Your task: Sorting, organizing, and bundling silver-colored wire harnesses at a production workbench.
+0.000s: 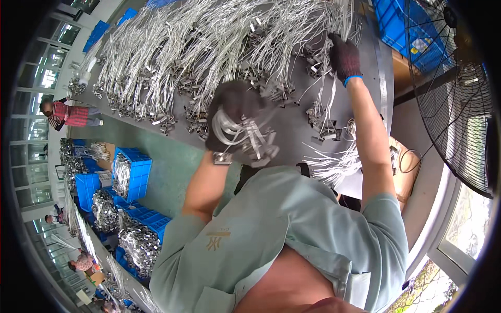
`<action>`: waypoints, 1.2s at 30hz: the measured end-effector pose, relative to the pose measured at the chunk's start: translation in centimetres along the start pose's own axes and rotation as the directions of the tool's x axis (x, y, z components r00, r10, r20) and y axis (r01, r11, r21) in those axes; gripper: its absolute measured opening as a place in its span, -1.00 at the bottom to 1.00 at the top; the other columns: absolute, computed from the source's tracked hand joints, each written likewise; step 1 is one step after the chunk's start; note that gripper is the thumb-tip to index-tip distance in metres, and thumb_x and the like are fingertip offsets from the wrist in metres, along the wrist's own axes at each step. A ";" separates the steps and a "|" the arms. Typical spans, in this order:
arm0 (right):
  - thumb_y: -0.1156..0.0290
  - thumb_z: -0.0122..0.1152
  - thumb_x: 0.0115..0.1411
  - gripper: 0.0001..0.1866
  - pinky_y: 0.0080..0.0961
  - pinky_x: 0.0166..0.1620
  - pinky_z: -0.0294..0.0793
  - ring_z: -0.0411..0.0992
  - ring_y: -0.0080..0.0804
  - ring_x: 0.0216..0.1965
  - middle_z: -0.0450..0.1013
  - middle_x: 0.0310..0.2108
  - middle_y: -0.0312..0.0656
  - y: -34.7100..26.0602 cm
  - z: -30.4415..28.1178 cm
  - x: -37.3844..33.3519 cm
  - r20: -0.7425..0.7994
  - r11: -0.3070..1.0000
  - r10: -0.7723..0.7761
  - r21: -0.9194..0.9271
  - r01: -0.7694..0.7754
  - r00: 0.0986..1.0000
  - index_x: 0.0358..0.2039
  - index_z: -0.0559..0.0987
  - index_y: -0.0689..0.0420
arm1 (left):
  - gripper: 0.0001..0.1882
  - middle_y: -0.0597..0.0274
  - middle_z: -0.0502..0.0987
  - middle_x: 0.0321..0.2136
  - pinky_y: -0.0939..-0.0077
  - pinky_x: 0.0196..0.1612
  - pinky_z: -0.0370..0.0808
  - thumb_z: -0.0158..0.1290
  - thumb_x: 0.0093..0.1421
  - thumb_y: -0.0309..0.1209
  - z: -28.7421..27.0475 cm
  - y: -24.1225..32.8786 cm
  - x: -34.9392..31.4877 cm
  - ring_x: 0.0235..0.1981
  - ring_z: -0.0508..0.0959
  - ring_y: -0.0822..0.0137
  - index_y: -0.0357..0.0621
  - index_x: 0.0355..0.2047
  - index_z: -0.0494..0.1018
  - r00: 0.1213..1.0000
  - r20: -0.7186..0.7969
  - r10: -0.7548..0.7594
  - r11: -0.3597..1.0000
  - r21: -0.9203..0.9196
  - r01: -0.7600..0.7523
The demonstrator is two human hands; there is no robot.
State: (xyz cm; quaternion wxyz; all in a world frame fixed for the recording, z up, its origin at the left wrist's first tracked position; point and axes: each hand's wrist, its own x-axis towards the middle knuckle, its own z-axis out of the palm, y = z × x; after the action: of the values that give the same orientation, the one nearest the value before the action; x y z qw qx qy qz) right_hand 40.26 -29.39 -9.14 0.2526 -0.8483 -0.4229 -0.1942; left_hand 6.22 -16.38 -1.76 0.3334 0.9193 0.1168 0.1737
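My left hand (234,101), in a dark glove and slightly blurred, is closed on a bundle of white wires with metal clips (253,140), held over the near edge of the grey table (289,122). The wires loop below the glove, and the clips hang toward my chest. My right hand (345,58), in a dark glove with a blue cuff, reaches to the far right of the table. It lies over strands of white wire (334,86) that run down to a cluster of metal clips (324,128). Most of its fingers are hidden, so their grip is unclear.
Long rows of white wires (172,47) with metal ends cover the table. More wires (334,161) lie near my right elbow. A black fan (454,94) stands right, by a blue crate (389,23). Blue bins (136,175) of parts and a person in red (75,115) are at left.
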 end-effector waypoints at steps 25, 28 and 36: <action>0.26 0.33 0.12 -0.42 -0.44 -0.24 0.42 0.42 -0.45 -0.40 0.51 -0.34 -0.11 -17.8 -8.0 -4.6 0.412 0.399 -0.636 0.899 -0.179 0.652 0.09 0.45 0.31 | -0.70 0.29 0.47 -0.54 0.39 -0.48 0.46 0.01 0.30 -0.29 -1.3 -6.9 4.1 -0.59 0.49 0.31 -0.27 -0.09 0.43 0.798 -0.600 0.054 0.965 -0.175 -0.197; 0.30 0.33 0.10 -0.55 -0.50 -0.24 0.43 0.42 -0.53 -0.36 0.52 -0.37 -0.12 -22.3 -11.6 -3.3 0.747 0.737 -0.344 0.590 -0.329 0.570 -0.06 0.54 0.33 | -0.70 0.18 0.57 -0.41 0.33 -0.35 0.50 0.03 0.26 -0.33 -0.8 -6.2 4.3 -0.46 0.58 0.11 -0.29 -0.08 0.43 0.885 -0.394 0.248 0.912 0.402 -0.077; 0.35 0.23 0.06 -0.72 -0.50 -0.55 0.34 0.32 -0.58 -0.65 0.40 -0.62 -0.40 -19.8 -10.6 -0.9 0.399 0.265 -0.059 0.890 -0.371 0.915 -0.25 0.60 0.25 | -0.77 0.26 0.49 -0.55 0.36 -0.41 0.46 0.09 0.19 -0.28 -4.3 0.3 2.1 -0.52 0.51 0.37 -0.19 -0.26 0.44 0.988 0.064 -0.142 0.661 -0.737 0.143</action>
State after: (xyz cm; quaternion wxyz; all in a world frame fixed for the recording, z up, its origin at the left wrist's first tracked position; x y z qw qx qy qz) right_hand 22.32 -26.03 4.02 0.6462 -0.5839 -0.4038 0.2801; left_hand 6.44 -13.44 2.04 0.6892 0.6939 0.1077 0.1789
